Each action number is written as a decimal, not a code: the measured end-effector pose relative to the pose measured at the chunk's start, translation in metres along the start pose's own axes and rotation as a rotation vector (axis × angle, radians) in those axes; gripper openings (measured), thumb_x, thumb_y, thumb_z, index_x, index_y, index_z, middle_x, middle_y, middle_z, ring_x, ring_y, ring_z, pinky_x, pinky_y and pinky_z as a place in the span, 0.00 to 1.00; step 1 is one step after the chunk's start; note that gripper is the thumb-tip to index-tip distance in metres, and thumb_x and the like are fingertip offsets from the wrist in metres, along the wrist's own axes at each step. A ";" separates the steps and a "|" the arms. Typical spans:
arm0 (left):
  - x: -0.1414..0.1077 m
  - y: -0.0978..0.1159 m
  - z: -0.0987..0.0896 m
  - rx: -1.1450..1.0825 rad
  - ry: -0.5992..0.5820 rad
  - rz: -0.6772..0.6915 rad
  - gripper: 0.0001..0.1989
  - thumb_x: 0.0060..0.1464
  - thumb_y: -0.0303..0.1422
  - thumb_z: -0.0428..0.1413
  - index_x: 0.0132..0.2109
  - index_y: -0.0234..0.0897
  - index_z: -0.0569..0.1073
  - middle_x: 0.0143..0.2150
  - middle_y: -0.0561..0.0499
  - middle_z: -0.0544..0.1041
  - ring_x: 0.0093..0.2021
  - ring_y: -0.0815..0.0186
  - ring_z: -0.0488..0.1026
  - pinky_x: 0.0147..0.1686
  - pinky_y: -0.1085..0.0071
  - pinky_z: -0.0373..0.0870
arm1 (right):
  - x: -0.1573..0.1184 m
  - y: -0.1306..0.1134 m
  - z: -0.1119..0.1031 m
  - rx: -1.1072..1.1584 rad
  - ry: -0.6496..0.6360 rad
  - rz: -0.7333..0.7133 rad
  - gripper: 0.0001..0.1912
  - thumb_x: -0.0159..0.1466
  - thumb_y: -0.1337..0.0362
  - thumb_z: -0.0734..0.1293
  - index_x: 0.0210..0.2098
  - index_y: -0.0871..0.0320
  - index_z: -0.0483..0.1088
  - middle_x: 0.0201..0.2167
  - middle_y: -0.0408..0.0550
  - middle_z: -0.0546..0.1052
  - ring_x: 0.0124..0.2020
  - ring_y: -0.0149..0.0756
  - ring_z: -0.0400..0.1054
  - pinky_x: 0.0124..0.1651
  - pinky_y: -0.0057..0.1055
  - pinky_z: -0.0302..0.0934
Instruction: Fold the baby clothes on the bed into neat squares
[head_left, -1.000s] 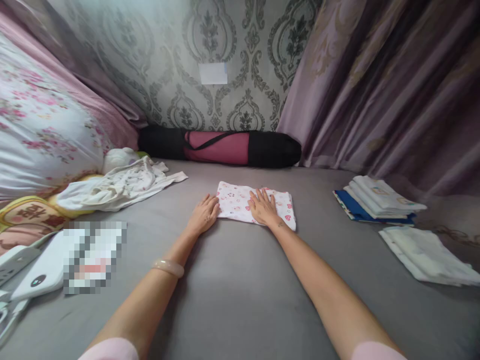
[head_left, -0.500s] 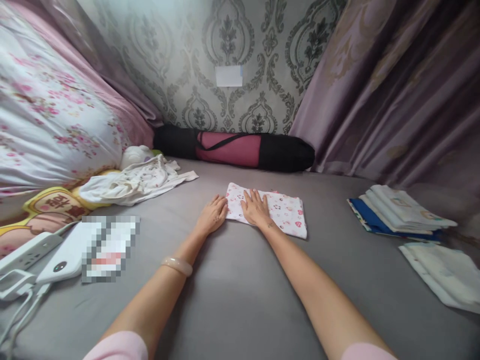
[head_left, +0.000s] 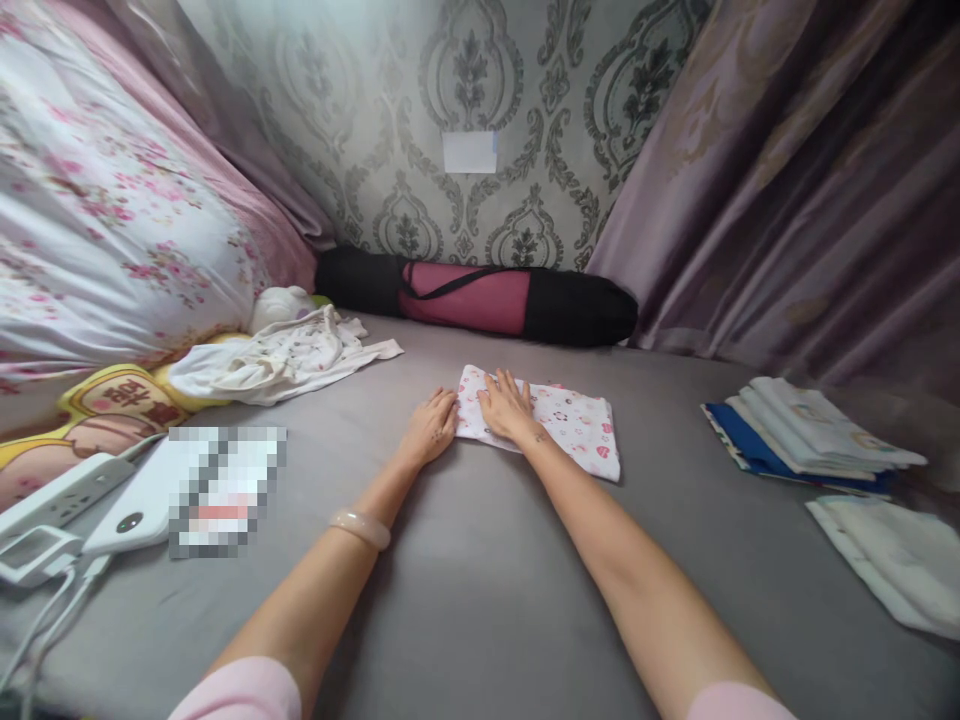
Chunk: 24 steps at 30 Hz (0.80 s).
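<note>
A folded white cloth with pink and red prints (head_left: pixel 574 425) lies flat on the grey sheet in front of me, possibly a folded baby garment. My right hand (head_left: pixel 508 408) rests palm down on its left part, fingers spread. At the cloth's left edge lies my left hand (head_left: pixel 433 425), fingers stretched out beside it and touching or nearly touching the edge. A pale bangle (head_left: pixel 361 529) circles my left wrist. What lies beneath both palms is hidden.
Folded cloths (head_left: pixel 814 435) are stacked at the right, with another folded cloth (head_left: pixel 892 560) nearer me. A crumpled white garment (head_left: pixel 292 360) lies at left, above a power bank (head_left: pixel 135 510) and power strip (head_left: pixel 67 497). Behind is a long black-and-pink bag (head_left: pixel 469 298).
The whole view has shifted slightly to the right. My right hand has slid a little leftward on the cloth; my left hand stays at its left edge.
</note>
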<state>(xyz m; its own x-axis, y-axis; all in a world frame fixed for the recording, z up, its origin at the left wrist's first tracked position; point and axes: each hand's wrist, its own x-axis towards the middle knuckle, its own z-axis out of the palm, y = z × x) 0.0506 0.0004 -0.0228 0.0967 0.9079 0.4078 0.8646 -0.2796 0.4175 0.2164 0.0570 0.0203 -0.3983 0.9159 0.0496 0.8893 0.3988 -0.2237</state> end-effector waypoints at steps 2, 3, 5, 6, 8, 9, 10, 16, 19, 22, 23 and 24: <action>0.000 -0.002 0.002 -0.010 0.024 0.000 0.17 0.64 0.32 0.41 0.53 0.34 0.69 0.56 0.42 0.72 0.64 0.57 0.62 0.63 0.57 0.59 | 0.005 -0.008 0.004 0.003 0.034 -0.026 0.29 0.71 0.55 0.47 0.68 0.61 0.51 0.70 0.57 0.48 0.70 0.48 0.38 0.66 0.53 0.31; 0.001 -0.003 0.002 -0.013 0.038 -0.002 0.17 0.64 0.32 0.41 0.53 0.34 0.69 0.56 0.41 0.73 0.64 0.57 0.62 0.63 0.57 0.59 | 0.006 -0.012 0.008 0.002 0.049 -0.034 0.29 0.71 0.55 0.47 0.68 0.60 0.51 0.69 0.57 0.49 0.69 0.47 0.38 0.66 0.53 0.31; 0.001 -0.004 0.004 -0.021 0.068 -0.011 0.16 0.64 0.31 0.41 0.52 0.34 0.69 0.56 0.40 0.72 0.63 0.57 0.63 0.62 0.58 0.60 | 0.006 -0.016 0.016 -0.006 0.075 -0.038 0.29 0.71 0.56 0.47 0.67 0.60 0.52 0.69 0.55 0.51 0.69 0.46 0.39 0.67 0.51 0.31; 0.001 -0.005 0.004 -0.027 0.080 -0.015 0.16 0.64 0.31 0.42 0.52 0.34 0.69 0.55 0.40 0.73 0.63 0.58 0.63 0.62 0.58 0.60 | 0.006 -0.018 0.020 -0.011 0.085 -0.037 0.29 0.71 0.56 0.47 0.67 0.59 0.52 0.69 0.54 0.52 0.69 0.46 0.40 0.67 0.50 0.32; 0.002 -0.007 0.004 -0.037 0.100 -0.032 0.15 0.63 0.30 0.42 0.51 0.36 0.69 0.54 0.41 0.73 0.62 0.58 0.65 0.62 0.58 0.61 | 0.004 -0.018 0.025 -0.022 0.094 -0.036 0.28 0.70 0.57 0.47 0.67 0.59 0.53 0.68 0.53 0.54 0.69 0.47 0.41 0.67 0.50 0.32; 0.002 -0.007 0.004 -0.042 0.108 -0.044 0.15 0.63 0.30 0.42 0.51 0.36 0.69 0.53 0.41 0.74 0.61 0.58 0.65 0.61 0.58 0.62 | 0.003 -0.018 0.026 -0.027 0.093 -0.036 0.29 0.70 0.57 0.47 0.67 0.59 0.53 0.68 0.52 0.54 0.68 0.47 0.41 0.67 0.50 0.32; 0.002 -0.008 0.004 -0.045 0.115 -0.055 0.15 0.63 0.30 0.42 0.51 0.36 0.69 0.53 0.41 0.74 0.61 0.58 0.65 0.61 0.57 0.62 | 0.002 -0.018 0.027 -0.031 0.086 -0.037 0.29 0.70 0.57 0.47 0.67 0.59 0.53 0.68 0.52 0.53 0.68 0.47 0.41 0.67 0.50 0.32; 0.002 -0.008 0.003 -0.073 0.134 -0.116 0.16 0.63 0.31 0.41 0.52 0.36 0.69 0.53 0.42 0.74 0.59 0.59 0.67 0.60 0.57 0.63 | 0.007 -0.019 0.017 -0.031 -0.018 -0.021 0.30 0.70 0.57 0.47 0.68 0.61 0.51 0.69 0.54 0.51 0.69 0.49 0.40 0.66 0.52 0.33; 0.003 -0.007 0.001 -0.094 0.152 -0.154 0.17 0.63 0.32 0.40 0.52 0.35 0.69 0.52 0.41 0.74 0.58 0.59 0.68 0.60 0.58 0.63 | 0.012 -0.025 0.010 -0.019 -0.052 -0.036 0.30 0.70 0.58 0.47 0.67 0.65 0.53 0.69 0.57 0.50 0.69 0.49 0.39 0.66 0.53 0.32; 0.003 -0.005 -0.001 -0.118 0.174 -0.171 0.17 0.63 0.33 0.41 0.52 0.36 0.69 0.52 0.41 0.74 0.56 0.59 0.69 0.59 0.59 0.64 | 0.019 -0.035 0.006 -0.014 -0.016 -0.073 0.29 0.70 0.59 0.47 0.66 0.67 0.53 0.69 0.56 0.50 0.70 0.46 0.38 0.67 0.51 0.30; 0.003 -0.004 -0.002 -0.125 0.181 -0.175 0.17 0.63 0.33 0.41 0.52 0.36 0.69 0.52 0.42 0.75 0.55 0.59 0.70 0.58 0.59 0.64 | 0.021 -0.038 0.007 -0.014 -0.004 -0.078 0.29 0.70 0.59 0.47 0.66 0.68 0.53 0.69 0.56 0.50 0.70 0.45 0.37 0.67 0.50 0.29; 0.004 -0.003 -0.002 -0.131 0.185 -0.178 0.17 0.63 0.33 0.41 0.52 0.36 0.70 0.52 0.42 0.75 0.55 0.60 0.70 0.58 0.59 0.64 | 0.023 -0.041 0.008 -0.013 0.001 -0.077 0.30 0.70 0.59 0.47 0.66 0.69 0.53 0.69 0.56 0.50 0.70 0.44 0.37 0.68 0.49 0.28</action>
<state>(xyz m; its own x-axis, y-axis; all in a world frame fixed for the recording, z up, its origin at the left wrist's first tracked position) 0.0468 0.0039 -0.0208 -0.1528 0.8775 0.4546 0.7875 -0.1698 0.5925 0.1688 0.0612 0.0229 -0.4649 0.8828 0.0674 0.8592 0.4682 -0.2061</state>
